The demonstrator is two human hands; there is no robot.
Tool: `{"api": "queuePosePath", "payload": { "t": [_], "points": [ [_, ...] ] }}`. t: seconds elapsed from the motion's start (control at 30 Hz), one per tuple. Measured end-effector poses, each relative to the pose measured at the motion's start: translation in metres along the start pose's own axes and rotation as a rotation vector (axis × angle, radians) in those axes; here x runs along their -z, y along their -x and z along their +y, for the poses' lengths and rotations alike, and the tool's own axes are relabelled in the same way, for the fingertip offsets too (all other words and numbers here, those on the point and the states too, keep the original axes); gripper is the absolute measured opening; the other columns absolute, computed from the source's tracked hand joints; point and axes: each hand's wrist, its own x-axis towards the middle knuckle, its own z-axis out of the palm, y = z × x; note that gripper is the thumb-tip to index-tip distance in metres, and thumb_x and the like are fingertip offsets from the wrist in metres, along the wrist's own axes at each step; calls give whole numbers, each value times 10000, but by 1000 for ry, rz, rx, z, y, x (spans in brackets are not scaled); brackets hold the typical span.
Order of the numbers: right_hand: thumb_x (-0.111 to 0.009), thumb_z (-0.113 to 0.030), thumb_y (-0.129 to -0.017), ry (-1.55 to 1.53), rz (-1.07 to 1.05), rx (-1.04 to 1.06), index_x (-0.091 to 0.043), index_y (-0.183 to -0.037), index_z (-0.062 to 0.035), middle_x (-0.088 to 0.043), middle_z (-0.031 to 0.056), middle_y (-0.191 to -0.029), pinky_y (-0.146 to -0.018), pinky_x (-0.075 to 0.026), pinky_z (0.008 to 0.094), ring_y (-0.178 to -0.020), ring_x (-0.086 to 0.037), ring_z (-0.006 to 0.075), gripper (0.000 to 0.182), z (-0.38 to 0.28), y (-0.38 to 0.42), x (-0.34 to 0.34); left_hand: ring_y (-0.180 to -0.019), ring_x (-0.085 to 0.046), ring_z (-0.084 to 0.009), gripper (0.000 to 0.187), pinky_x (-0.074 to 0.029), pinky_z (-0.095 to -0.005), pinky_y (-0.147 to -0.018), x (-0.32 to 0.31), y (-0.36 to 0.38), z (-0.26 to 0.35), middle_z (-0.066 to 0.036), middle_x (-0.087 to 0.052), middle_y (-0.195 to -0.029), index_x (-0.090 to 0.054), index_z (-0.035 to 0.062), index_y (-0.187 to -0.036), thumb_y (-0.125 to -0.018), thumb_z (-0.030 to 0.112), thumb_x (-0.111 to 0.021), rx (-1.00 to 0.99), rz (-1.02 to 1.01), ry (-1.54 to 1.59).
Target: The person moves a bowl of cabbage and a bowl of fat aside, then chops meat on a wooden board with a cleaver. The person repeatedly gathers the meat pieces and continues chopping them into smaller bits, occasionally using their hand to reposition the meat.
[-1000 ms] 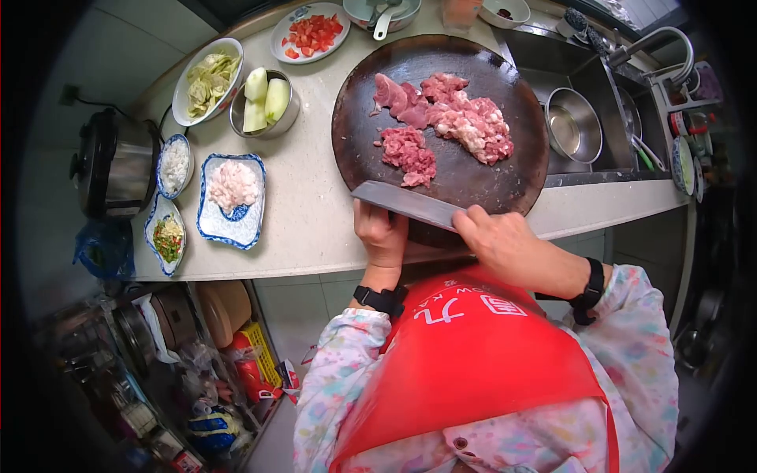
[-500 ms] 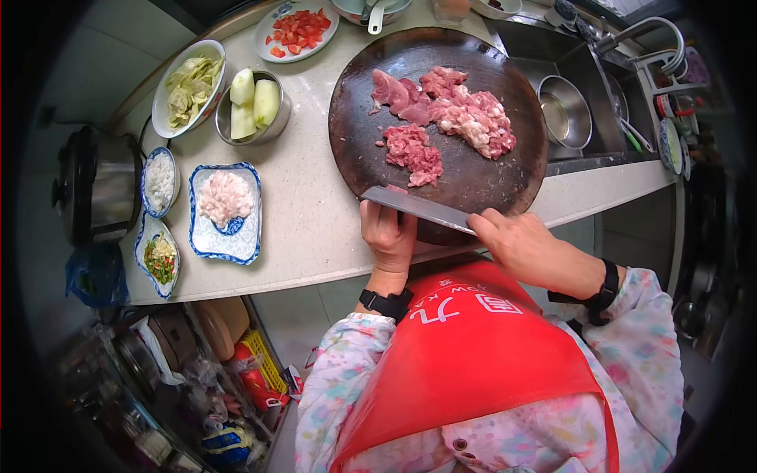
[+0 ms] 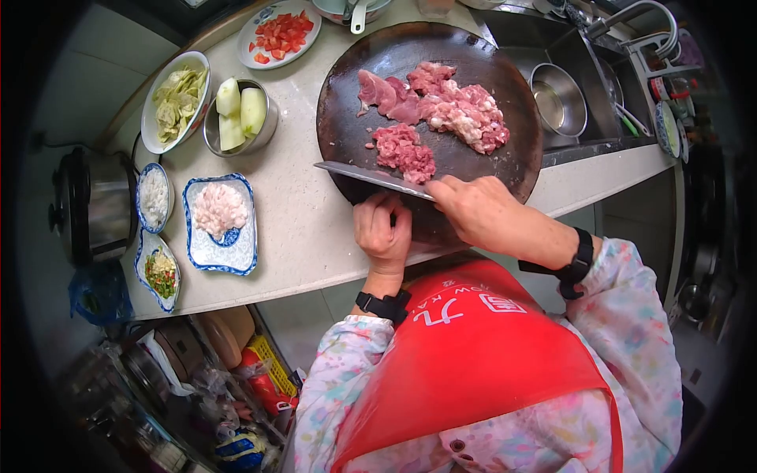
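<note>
My right hand (image 3: 482,209) grips a kitchen knife (image 3: 371,176) with a broad blade, its handle hidden in the fist. The blade lies across the near left part of a round dark chopping board (image 3: 465,193), just on the near side of a small heap of chopped red meat (image 3: 404,152). Below the blade, at the board's near edge, my left hand (image 3: 383,230) is closed with curled fingers; whatever they may hold is hidden. Farther back on the board are a flat slice of raw meat (image 3: 386,94) and a larger pale-pink mound of meat (image 3: 465,114).
Left on the counter (image 3: 296,229) are a square dish of pale minced meat (image 3: 221,209), a steel bowl of peeled vegetable pieces (image 3: 240,118), a bowl of leaves (image 3: 175,102) and a plate of diced tomato (image 3: 280,35). A sink with a steel basin (image 3: 558,101) is at right.
The knife has moved away from my body and leftward, up to the chopped heap. My left fingers, under the blade's edge before, now sit apart from it. The view has shifted slightly.
</note>
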Motion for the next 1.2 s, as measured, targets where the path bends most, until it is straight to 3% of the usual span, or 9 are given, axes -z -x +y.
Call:
{"api": "queuePosePath", "payload": {
  "t": [0.27,0.43,0.57,0.63,0.8,0.87,0.93,1.2],
  "points": [
    [-601,-37,-747,39,-174,-72,-492,-938,15,-589,184,-826,-525,-508,441,-638,-637,358,227,-8,47,13,-745,-607,-330,251,-507,-407,-686,-1,1,-1,-129,-628,-836,-674,14,-911,-676,3,-761,4,-11,-10],
    [-583,-38,-764,46,-177,-14,-489,-941,6,-590,177,-848,-528,-506,445,-641,-641,354,206,-17,1,2,-737,-595,-353,289,-505,-438,-693,-1,4,-9,-139,-617,-845,-664,-16,-960,-683,2,-747,-47,-41,40],
    [-585,-44,-762,31,-40,54,-507,-927,7,-618,187,-840,-541,-519,445,-660,-656,349,189,-14,-24,-12,-737,-595,-329,227,-502,-420,-688,-1,1,-4,-124,-633,-871,-646,21,-866,-655,-34,-710,-33,5,-28],
    [-594,-38,-756,-13,-6,0,-511,-931,-4,-625,195,-877,-609,-519,464,-722,-657,363,196,-3,-19,-12,-717,-588,-306,194,-494,-396,-660,1,0,0,-109,-632,-866,-607,48,-770,-630,-70,-672,13,-28,23],
    [-609,-20,-733,-16,-130,-38,-497,-943,3,-606,198,-864,-609,-505,482,-722,-648,380,239,-9,19,13,-698,-580,-305,196,-485,-395,-631,0,5,-4,-111,-623,-838,-614,51,-771,-634,-71,-685,25,-7,26],
    [-613,-18,-732,5,-223,-64,-485,-946,12,-594,197,-846,-581,-498,476,-707,-642,388,252,-8,31,16,-641,-554,-286,155,-461,-371,-577,0,1,-2,-91,-576,-729,-625,43,-778,-690,-15,-739,3,8,7],
    [-614,-21,-732,7,-219,-62,-483,-943,15,-594,191,-834,-573,-498,474,-701,-641,390,251,-6,34,14,-639,-552,-287,155,-462,-372,-575,-2,2,-4,-90,-576,-729,-640,41,-801,-700,12,-754,-14,23,33],
    [-591,-47,-775,-21,-72,19,-507,-925,23,-628,196,-803,-618,-514,482,-734,-647,406,186,-11,-33,-12,-768,-590,-325,172,-494,-412,-695,1,3,-1,-131,-625,-897,-621,26,-824,-680,-31,-695,-26,-11,-17]
  ]
}}
